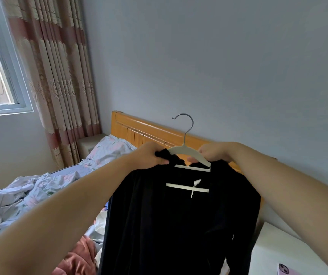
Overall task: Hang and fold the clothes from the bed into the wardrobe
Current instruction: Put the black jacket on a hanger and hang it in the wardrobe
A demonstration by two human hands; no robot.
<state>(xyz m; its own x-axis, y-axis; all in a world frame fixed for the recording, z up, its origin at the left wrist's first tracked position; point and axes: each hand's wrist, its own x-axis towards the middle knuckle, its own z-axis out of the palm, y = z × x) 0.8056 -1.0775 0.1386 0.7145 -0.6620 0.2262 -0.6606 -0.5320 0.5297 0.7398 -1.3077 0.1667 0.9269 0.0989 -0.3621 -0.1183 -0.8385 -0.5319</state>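
Hem of black garment (169, 225) below the bottom edge; pink phone (284, 269) partly out of frame

Left hand (149, 155), right hand (214, 152): fingers (163, 161) curled.

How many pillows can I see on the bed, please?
1. A floral pillow lies against the wooden headboard, on the side near the curtain. Others may be hidden behind the black garment.

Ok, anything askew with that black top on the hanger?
Yes: the black top sits lopsided on the white hanger; one shoulder is bunched in the left hand, off the hanger's bare arm.
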